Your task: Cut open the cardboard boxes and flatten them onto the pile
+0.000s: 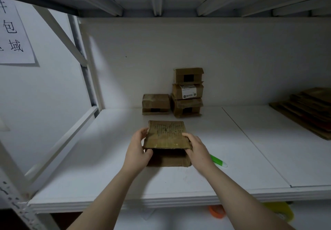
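A small brown cardboard box [167,136] sits on the white shelf [100,158], its near end open toward me. My left hand [138,149] grips its left side and my right hand [197,149] grips its right side. A green and white cutter [218,160] lies on the shelf just right of my right hand, partly hidden by it. Against the back wall stand a single taped box [155,103] and a stack of three taped boxes [187,91]. A pile of flattened cardboard [306,109] lies at the far right of the shelf.
The shelf frame's white upright and diagonal brace [84,65] rise at the left, with a paper sign [14,32] on the wall. Another shelf's underside hangs overhead. Below the shelf edge, an orange tape roll [216,211] and a yellow object [281,210] show.
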